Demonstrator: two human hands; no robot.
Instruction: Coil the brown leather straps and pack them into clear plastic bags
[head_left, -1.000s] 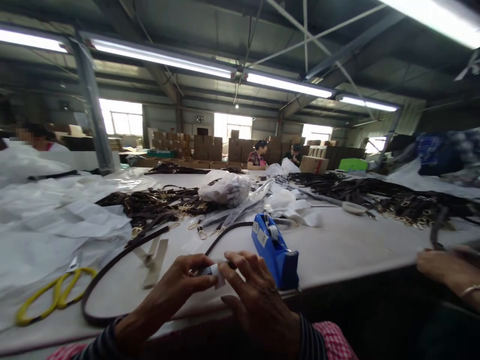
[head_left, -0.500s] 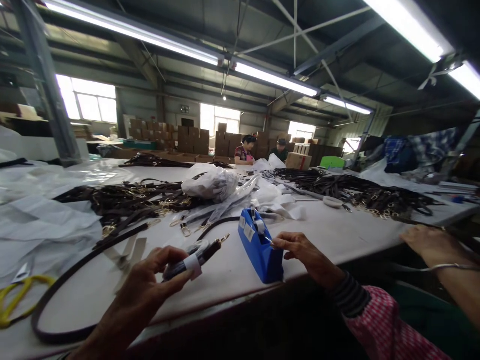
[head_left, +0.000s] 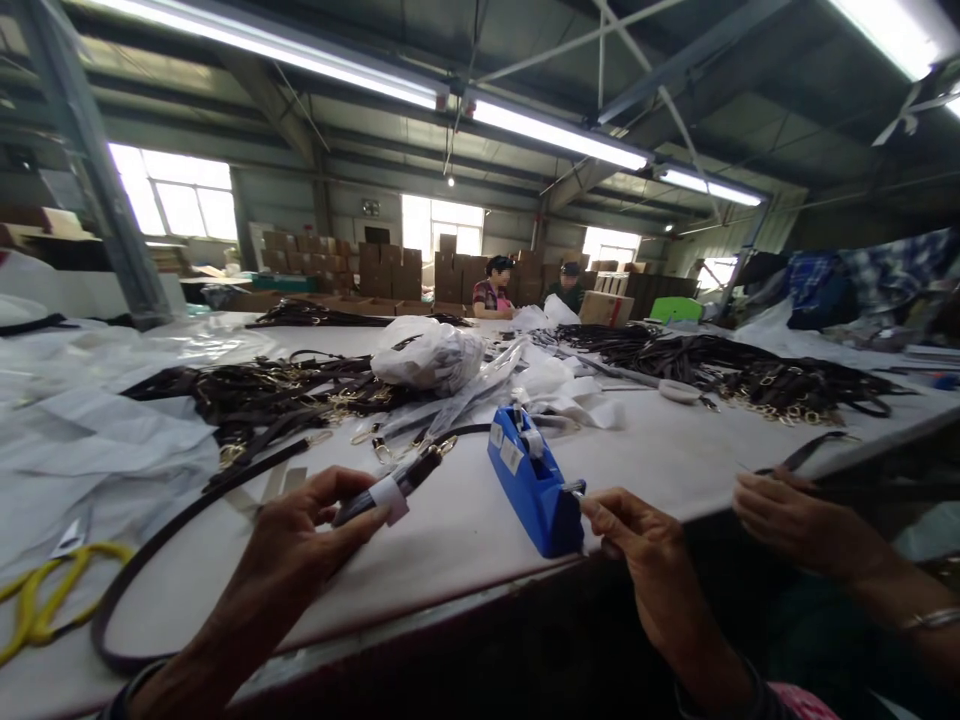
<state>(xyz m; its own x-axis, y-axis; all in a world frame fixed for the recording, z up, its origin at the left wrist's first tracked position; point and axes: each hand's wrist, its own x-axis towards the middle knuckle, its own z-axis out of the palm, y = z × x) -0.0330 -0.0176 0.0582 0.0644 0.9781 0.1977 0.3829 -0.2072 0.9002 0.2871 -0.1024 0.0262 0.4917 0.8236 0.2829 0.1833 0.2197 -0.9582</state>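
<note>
The left hand [head_left: 315, 525] gripped a dark bundle [head_left: 422, 470] between thumb and fingers, tilted above the table [head_left: 450, 560], with a white band [head_left: 390, 497] around its middle and a gold clip [head_left: 448, 444] at its far end. The right hand [head_left: 641, 535] was closed in a pinch on a shiny bit of tape [head_left: 574, 488] at the near end of the blue dispenser [head_left: 536, 490], which stood near the table's front edge, between the two hands.

Yellow-handled scissors [head_left: 64, 595] lay at the far left, beside a dark strap [head_left: 142, 560] curving around the left hand's side. Beyond the bundle lay a heap of straps [head_left: 262, 395] and a plastic bag [head_left: 427, 355]; another pile of straps [head_left: 780, 380], with gold rings, lay farther right. At the right, a co-worker's hand [head_left: 787, 515] was near a dark strip [head_left: 814, 455]; its exact grip could not be told. Two people [head_left: 495, 290] were at the table's far side, before stacked cartons [head_left: 390, 270].
</note>
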